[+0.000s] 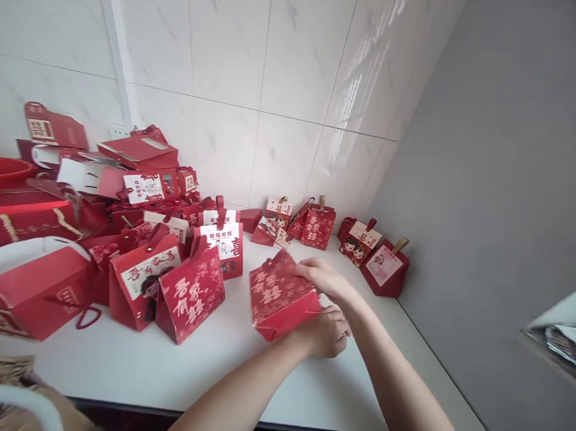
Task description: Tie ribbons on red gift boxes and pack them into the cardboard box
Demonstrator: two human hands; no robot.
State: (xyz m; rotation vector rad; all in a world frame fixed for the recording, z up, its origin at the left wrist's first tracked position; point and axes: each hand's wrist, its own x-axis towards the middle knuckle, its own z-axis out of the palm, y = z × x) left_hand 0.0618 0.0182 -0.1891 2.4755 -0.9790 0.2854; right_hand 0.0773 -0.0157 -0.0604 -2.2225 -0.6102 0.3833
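Note:
A red gift box (284, 289) with pale floral print and gold characters tilts over the white table in front of me. My right hand (324, 276) grips its upper right edge, fingers bent over the side. Lower down, my left hand (331, 332) is closed at the right end of the same box, its wrist in front of the bottom edge. A small white patch shows between the two hands; what it is I cannot make out. Left of the held box stands a similar floral box (192, 294), and beside that one a box with a cartoon figure (142, 282).
Red boxes and bags form a heap (140, 169) at the left, with a red plastic basket (5, 170) at the edge. Several upright boxes (319, 227) line the tiled wall; a box with a pink picture (386, 267) stands by the grey panel (501, 207). Papers (568, 343) jut in at right.

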